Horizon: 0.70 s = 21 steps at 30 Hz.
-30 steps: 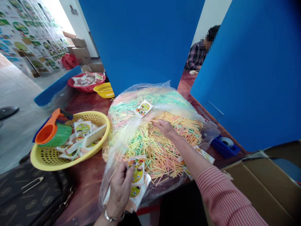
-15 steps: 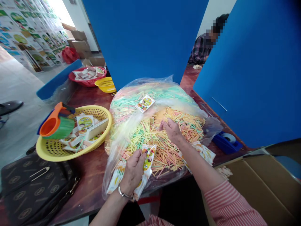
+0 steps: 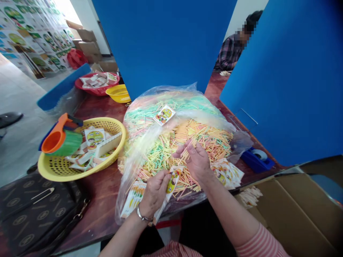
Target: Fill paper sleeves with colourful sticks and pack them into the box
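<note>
A big clear plastic bag [image 3: 150,142] lies open on the wooden table [image 3: 102,200], heaped with thin coloured sticks [image 3: 209,139] in yellow, green, orange and pink. My left hand [image 3: 154,194] is closed on a small printed packet [image 3: 173,180] at the near edge of the heap. My right hand [image 3: 197,160] is just beside it, fingers pinched round a small bunch of sticks lifted off the pile. Another printed packet [image 3: 164,115] rests on top of the bag farther back.
A yellow basket [image 3: 53,171] at left holds packets and orange and green scoops [image 3: 60,139]. Printed packets [image 3: 227,173] lie to my right, by a blue tape dispenser [image 3: 257,159]. Behind are a red basket [image 3: 93,89], blue partitions [image 3: 166,43] and a seated person [image 3: 230,53]. A cardboard box [image 3: 294,210] stands at right.
My right hand pulled back from the middle of the heap toward me with a bunch of sticks. My left hand moved the packet up to meet it.
</note>
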### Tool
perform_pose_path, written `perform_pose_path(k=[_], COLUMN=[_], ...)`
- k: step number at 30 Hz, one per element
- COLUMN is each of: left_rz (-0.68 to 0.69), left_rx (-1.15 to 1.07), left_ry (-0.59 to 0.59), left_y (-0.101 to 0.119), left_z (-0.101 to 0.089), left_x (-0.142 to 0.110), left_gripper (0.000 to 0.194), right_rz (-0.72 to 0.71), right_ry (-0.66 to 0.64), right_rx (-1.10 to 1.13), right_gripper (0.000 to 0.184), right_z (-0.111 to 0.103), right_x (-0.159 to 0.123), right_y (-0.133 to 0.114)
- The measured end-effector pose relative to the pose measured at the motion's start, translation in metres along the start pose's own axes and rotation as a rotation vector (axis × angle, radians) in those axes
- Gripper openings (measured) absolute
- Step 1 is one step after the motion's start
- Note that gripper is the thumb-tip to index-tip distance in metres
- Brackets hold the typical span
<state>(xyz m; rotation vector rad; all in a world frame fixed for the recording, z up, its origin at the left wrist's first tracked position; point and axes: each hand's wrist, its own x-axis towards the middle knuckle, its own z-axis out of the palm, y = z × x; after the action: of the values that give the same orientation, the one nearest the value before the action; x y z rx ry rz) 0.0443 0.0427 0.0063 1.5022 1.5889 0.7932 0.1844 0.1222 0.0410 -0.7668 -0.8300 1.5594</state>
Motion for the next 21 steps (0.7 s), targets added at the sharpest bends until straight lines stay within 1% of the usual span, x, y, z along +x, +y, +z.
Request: perform_pose_path(k=[4, 6, 10, 15, 18, 21], left_rz=[-0.003, -0.019, -0.058, -0.102, -0.121, -0.114], left_rx=[-0.038, -0.074, -0.135, -0.192, -0.222, -0.259], left_ry=[-0.032, -0.027, -0.016, -0.005, -0.007, 0.008], left_y=[0.002, 0.003, 0.003, 0.006, 0.008, 0.008], left_z=[0.002, 0.003, 0.003, 0.002, 0.001, 0.002], left_x=[-0.001, -0.001, 0.000, 0.002, 0.002, 0.002], left_gripper=[0.024, 0.024, 0.023, 0.023, 0.022, 0.021], right_rz=[-0.053, -0.031, 0.058, 0.118, 0.093, 0.113], right_ry=[0.047, 0.048, 0.012, -0.087, -0.067, -0.037], right_rx=[0.003, -0.039, -0.126, -0.122, -0.120, -0.093], right_gripper=[0.013, 0.014, 0.018, 0.016, 0.011, 0.008], right_z=[0.006, 0.007, 0.005, 0.005, 0.005, 0.004], right_x=[-0.006, -0.007, -0.009, -0.014, -0.015, -0.017], right_y=[-0.007, -0.005, 0.005, 0.013, 0.014, 0.017])
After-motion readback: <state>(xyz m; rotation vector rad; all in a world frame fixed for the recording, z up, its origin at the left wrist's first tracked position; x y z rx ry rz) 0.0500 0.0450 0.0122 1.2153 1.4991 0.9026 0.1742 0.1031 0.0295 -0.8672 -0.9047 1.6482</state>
